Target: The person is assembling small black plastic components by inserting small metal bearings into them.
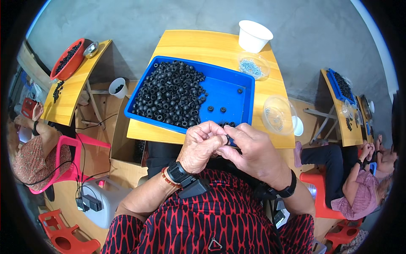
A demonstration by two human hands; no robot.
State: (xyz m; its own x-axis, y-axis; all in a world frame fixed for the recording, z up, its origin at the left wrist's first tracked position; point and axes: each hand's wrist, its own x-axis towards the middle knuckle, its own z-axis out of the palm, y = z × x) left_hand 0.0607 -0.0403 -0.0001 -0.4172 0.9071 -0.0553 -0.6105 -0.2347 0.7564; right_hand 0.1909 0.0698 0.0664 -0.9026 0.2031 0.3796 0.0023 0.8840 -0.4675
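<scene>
My left hand (202, 145) and my right hand (253, 150) meet at the tray's near edge, fingertips pinched together around a small black part (229, 139). Most of that part is hidden by the fingers. Just beyond them lies a blue tray (228, 94), its left side heaped with small round black parts (169, 93) that have holes through them. A few loose parts (223, 109) sit apart on the tray's right side, and several more are close to my fingertips.
Right of the tray, a clear bowl (259, 72) holds small bluish-silver pieces; a clear tub (278, 119) stands nearer. A white bucket (254, 38) is at the table's far edge. People sit at side tables (67, 99) on both sides. An open cardboard box (122, 146) stands below.
</scene>
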